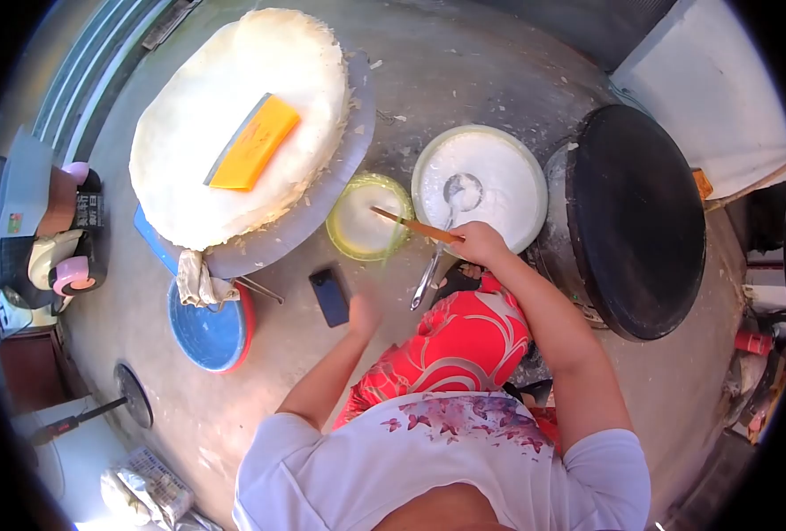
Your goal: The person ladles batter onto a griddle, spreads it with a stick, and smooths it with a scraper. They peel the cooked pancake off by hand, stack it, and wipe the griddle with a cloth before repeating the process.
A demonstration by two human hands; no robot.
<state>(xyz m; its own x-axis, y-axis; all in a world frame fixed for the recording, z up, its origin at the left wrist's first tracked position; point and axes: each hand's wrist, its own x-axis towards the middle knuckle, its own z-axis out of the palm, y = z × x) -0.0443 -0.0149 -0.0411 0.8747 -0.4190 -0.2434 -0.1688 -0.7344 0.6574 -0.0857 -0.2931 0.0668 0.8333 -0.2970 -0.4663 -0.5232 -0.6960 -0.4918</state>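
My right hand (479, 244) is closed around a flat wooden stick (419, 227). Its tip reaches over a yellow-green bowl (334, 234) of whitish liquid. Smeared by motion, my left hand (365, 311) is just right of a dark phone (329, 297) on the floor; its fingers cannot be made out. A faint green streak shows between that hand and the bowl, too blurred to name. Beside my right hand stands a large pale basin (542, 208) of white batter. A metal ladle (426, 277) rests in it, handle toward me.
At right is a round black griddle (638, 221) on a drum-like base. Upper left, a stack of thin pale flatbreads (207, 115) carries an orange scraper (258, 150). A blue tub (200, 332) holds water below it, with a cloth (203, 281) at its rim.
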